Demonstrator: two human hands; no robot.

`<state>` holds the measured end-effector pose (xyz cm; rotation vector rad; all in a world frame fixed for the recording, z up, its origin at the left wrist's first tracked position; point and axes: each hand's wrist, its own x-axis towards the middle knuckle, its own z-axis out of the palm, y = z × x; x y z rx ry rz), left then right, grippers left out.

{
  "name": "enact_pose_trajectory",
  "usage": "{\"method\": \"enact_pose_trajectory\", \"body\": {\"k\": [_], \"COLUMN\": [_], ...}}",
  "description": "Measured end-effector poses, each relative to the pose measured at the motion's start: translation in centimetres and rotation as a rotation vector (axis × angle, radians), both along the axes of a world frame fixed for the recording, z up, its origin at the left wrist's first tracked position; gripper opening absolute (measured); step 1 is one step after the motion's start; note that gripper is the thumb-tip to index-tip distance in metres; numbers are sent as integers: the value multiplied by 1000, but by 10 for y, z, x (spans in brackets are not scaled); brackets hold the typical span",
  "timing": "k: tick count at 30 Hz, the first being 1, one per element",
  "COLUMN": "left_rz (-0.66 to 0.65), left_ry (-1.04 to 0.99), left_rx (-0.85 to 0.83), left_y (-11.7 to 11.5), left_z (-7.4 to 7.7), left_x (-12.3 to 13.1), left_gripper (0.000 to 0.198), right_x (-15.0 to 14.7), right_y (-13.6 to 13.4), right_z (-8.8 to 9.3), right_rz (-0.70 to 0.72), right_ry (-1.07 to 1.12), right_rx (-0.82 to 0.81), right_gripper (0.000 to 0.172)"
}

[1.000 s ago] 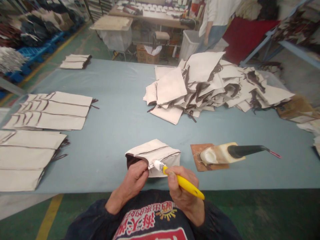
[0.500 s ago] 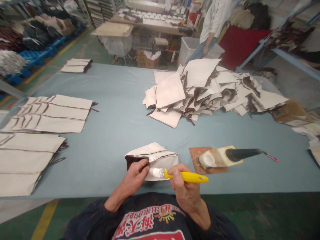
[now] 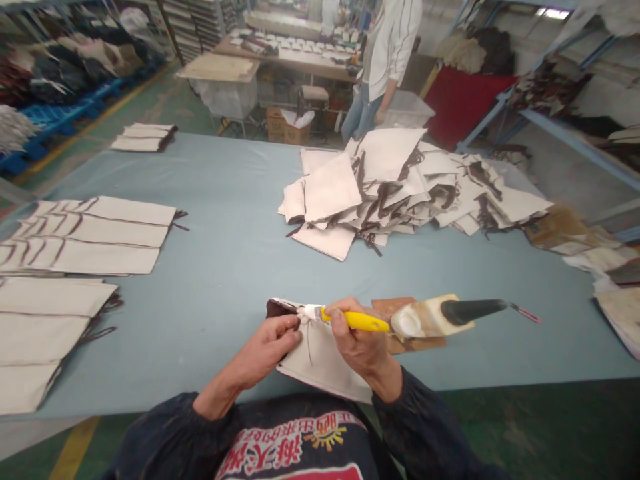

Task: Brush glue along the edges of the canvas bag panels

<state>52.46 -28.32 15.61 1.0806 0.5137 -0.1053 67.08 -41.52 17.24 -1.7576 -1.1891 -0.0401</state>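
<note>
My right hand [image 3: 357, 343] is closed round a yellow-handled brush [image 3: 350, 319], its pale bristles lying at the dark top edge of a cream fabric piece [image 3: 320, 360]. The piece lies flat at the near edge of the blue-grey table [image 3: 235, 240] and hangs a little over it. My left hand [image 3: 267, 347] pinches the same dark edge just left of the bristles.
A glue bottle with a black nozzle [image 3: 440, 315] lies on a brown board [image 3: 395, 307] right of my hands. A heap of cream pieces [image 3: 400, 187] sits behind. Rows of laid-out pieces [image 3: 85, 233] cover the left. A person [image 3: 385, 60] stands beyond the table.
The folded piece has been opened out flat and drawn toward me. The brush has swung from pointing down-right to lying level, bristles now at the piece's far edge.
</note>
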Motion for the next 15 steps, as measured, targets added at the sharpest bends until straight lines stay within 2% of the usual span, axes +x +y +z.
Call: {"method": "enact_pose_trajectory", "body": {"k": [5, 11, 15], "left_rz": [22, 41, 10], "left_ry": [46, 43, 41], "left_rx": [-49, -80, -49], "left_y": [-1, -2, -3], "left_z": [-4, -4, -5], "left_x": [-2, 0, 2], "left_gripper": [43, 37, 35], "right_x": [4, 3, 2], "right_y": [-8, -13, 3], "right_z": [0, 20, 16], "right_rz": [41, 105, 98], "right_ry": [-208, -169, -169], "right_rx": [36, -16, -11], "right_gripper": [26, 26, 27]}}
